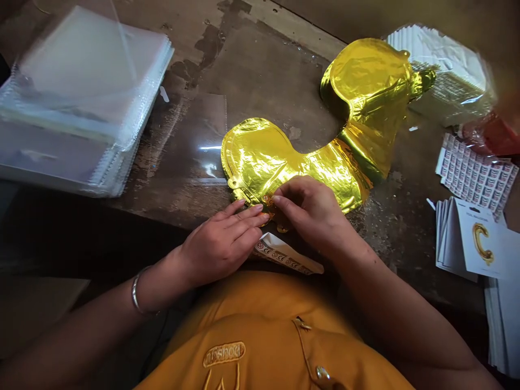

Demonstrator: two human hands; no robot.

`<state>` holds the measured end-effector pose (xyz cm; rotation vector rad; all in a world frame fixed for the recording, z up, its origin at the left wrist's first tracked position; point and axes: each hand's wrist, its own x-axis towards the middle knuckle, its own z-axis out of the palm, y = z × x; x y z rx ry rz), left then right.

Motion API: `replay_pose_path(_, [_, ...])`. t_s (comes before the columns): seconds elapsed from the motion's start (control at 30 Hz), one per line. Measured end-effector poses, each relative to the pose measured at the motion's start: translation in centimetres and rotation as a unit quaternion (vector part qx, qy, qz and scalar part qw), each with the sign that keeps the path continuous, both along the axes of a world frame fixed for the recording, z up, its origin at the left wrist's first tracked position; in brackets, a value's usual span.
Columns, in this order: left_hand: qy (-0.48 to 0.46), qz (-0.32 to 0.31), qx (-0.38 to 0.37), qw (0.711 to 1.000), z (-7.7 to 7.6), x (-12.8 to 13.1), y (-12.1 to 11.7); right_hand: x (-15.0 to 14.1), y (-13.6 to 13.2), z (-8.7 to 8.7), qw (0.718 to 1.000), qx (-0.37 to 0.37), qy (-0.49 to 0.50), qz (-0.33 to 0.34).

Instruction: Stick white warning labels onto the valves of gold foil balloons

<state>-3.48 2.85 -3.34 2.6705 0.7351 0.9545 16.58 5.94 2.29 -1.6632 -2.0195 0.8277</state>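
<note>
A gold foil balloon (264, 151), uninflated and C-shaped, lies on the dark table with its near end at the table edge. My left hand (223, 238) rests flat on that near end, fingers stretched out. Thumb and forefinger of my right hand (314, 211) are closed in a pinch on a small sticker (267, 199) against the foil, beside the left fingertips. Just below both hands, a curled strip of stickers (288, 257) with CE marks hangs at the table edge. Part of the balloon's near end is hidden under my fingers.
A stack of clear plastic sleeves (93, 81) stands at left, and a single clear sleeve (203, 135) lies beside the balloon. To the right are a wrapped white stack (442, 70), a sticker sheet (477, 173), a red plastic bag (491, 135) and folded balloon cards (481, 238).
</note>
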Motion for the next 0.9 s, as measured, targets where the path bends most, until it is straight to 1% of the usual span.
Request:
replay_pose_path(0.4, [0.001,0.0,-0.009,1.0,0.11,0.02,0.02,-0.22,0.08,-0.21,0.999,0.01,-0.032,0.011])
replay_pose_path(0.57, [-0.003,0.002,-0.009,1.0,0.24,0.09,0.05,-0.26,0.06,-0.27,0.999,0.016,-0.036,0.001])
replay_pose_path(0.73, [0.006,0.004,-0.011,1.0,0.19,0.0,0.01,-0.2,0.01,-0.1,1.0,-0.004,-0.002,-0.009])
replay_pose_path(0.9, [-0.003,0.003,-0.01,1.0,0.32,0.11,0.1,-0.06,-0.08,-0.16,1.0,0.017,-0.001,0.008])
